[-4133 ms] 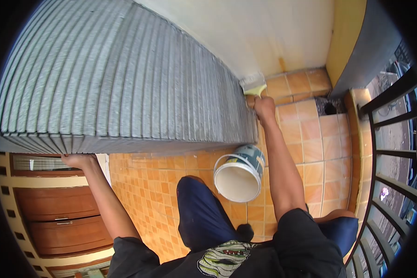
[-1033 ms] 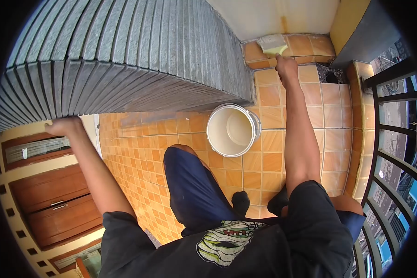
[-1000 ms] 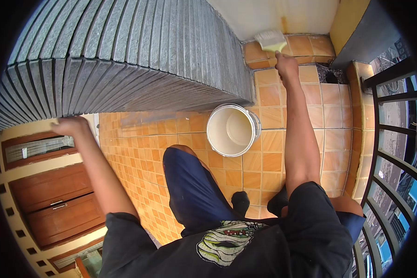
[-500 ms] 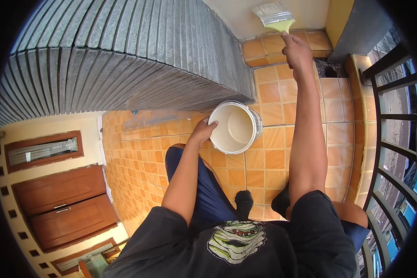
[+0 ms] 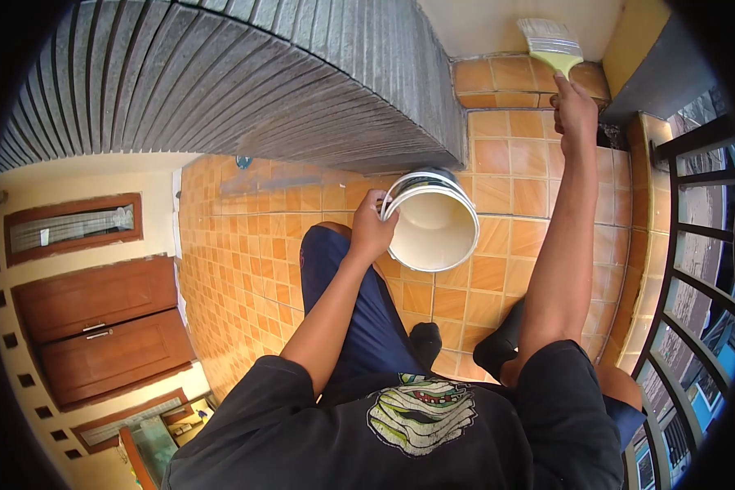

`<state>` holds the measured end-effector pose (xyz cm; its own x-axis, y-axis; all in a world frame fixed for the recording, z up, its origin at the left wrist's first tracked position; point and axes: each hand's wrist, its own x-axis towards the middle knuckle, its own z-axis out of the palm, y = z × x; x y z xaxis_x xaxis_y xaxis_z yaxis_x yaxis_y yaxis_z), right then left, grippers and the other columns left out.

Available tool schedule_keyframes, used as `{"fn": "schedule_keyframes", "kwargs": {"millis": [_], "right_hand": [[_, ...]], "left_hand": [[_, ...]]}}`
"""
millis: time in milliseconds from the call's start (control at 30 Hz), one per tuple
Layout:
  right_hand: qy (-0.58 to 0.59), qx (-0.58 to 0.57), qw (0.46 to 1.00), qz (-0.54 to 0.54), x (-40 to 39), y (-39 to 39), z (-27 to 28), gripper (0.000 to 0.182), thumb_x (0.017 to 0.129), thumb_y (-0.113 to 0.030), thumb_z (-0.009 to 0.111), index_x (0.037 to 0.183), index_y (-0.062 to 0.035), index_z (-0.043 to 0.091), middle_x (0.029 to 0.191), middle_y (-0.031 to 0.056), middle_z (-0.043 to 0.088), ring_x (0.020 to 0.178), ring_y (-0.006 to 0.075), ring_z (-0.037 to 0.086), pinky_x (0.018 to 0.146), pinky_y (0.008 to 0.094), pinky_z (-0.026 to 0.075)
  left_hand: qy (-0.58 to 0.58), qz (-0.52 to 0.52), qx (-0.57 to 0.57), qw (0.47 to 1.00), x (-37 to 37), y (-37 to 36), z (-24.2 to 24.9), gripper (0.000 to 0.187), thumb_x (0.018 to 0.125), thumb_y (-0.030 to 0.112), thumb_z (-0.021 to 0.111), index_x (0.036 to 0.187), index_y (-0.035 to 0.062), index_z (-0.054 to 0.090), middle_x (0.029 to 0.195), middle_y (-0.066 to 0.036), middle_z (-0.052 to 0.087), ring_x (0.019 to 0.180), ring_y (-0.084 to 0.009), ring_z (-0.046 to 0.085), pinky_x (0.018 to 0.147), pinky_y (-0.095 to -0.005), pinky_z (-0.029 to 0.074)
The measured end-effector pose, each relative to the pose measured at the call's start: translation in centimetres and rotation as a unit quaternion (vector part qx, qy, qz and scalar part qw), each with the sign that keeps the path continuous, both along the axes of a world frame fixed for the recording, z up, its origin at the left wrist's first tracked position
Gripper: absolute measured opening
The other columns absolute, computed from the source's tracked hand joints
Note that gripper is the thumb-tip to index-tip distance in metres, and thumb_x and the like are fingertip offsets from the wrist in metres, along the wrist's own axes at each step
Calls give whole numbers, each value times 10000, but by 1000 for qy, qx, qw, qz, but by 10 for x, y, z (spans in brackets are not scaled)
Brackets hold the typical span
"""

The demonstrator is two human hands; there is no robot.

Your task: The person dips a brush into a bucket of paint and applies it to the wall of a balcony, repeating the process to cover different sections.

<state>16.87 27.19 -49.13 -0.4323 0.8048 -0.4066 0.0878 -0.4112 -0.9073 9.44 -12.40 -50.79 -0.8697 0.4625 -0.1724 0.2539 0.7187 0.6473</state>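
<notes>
My right hand (image 5: 576, 106) grips the yellow-green handle of a wide paintbrush (image 5: 554, 45), its pale bristles against the lower part of the cream wall (image 5: 478, 28). On the other side, my left hand (image 5: 376, 227) is closed on the rim of a white paint bucket (image 5: 433, 233), near its handle. The bucket tilts with its mouth toward me, and its pale, paint-coated inside shows. Below it lies the orange tiled floor (image 5: 486, 278).
A grey ribbed stone wall (image 5: 302, 90) rises at the left, close beside the bucket. Along the right runs a dark metal railing (image 5: 702, 282). Brown wooden doors (image 5: 106, 335) stand at the far left. A tiled ledge (image 5: 510, 77) borders the cream wall's foot.
The brush and my right hand sit further right along the wall in view. My left hand and the bucket have shifted slightly right, the bucket's mouth turned more toward me. The whole view has moved too.
</notes>
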Motion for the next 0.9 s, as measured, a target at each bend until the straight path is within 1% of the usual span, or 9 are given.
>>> {"fn": "schedule_keyframes", "kwargs": {"millis": [33,133,167,267,467,567,667,767,900], "right_hand": [[1,-4,1000,-1,1,0,-2,260,969,-346,669,1033,-94,655,646,-44,489,442,26,299,410,239,214],[-3,-7,1000,-11,3,-3,-7,254,970,-336,667,1028,-89,660,631,-45,477,436,24,295,404,237,208],[-3,-6,1000,-15,4,-4,-10,255,970,-335,667,1025,-86,661,630,-46,475,436,23,296,402,236,207],[-12,-10,1000,-24,8,-4,-11,264,971,-333,668,1021,-74,658,631,-41,480,433,23,297,397,238,207],[-23,-4,999,-25,18,-6,-10,282,974,-338,667,1063,-70,655,631,-43,478,431,25,300,401,240,214],[-31,-6,999,-27,18,-8,-12,298,974,-339,666,1096,-67,657,632,-43,479,431,26,305,404,245,219],[-34,-9,999,-30,16,-11,-9,317,972,-345,666,1118,-64,660,634,-42,484,431,28,311,406,248,224],[-33,-13,999,-24,14,-14,-9,330,970,-353,667,1126,-61,663,636,-41,486,431,31,315,407,248,230],[-24,-12,999,-19,11,-15,-10,338,968,-357,668,1130,-61,663,637,-37,488,429,35,318,408,248,235]], "left_hand": [[-1,-2,7,1000,5,2,1,282,854,6,692,1097,-16,552,1058,-188,665,987,-355,669,887,-409,517],[102,-91,32,990,19,5,7,253,863,-49,630,1095,-26,531,1146,-214,633,1055,-395,635,912,-418,508],[100,-107,25,989,23,5,11,291,856,-82,605,1119,-11,506,1247,-217,606,1150,-384,614,950,-393,499],[112,-110,28,987,30,2,7,268,882,-78,569,1129,-40,472,1249,-239,596,1117,-443,604,948,-447,496],[110,-124,29,986,29,-6,4,250,914,-63,538,1149,-30,461,1240,-246,622,1107,-443,625,924,-458,510],[38,-37,19,998,25,-5,2,259,916,-66,531,1163,-22,464,1194,-246,643,1107,-432,630,918,-450,509],[63,-5,26,998,27,0,-2,269,913,-78,517,1171,-19,467,1172,-244,648,1092,-433,635,920,-450,501],[113,-46,50,991,26,-3,-15,290,909,-87,503,1190,-24,468,1161,-250,640,1074,-438,636,915,-459,497],[123,-25,48,991,27,0,-16,325,907,-87,495,1224,-28,454,1152,-263,626,1071,-443,632,923,-462,492]]}}
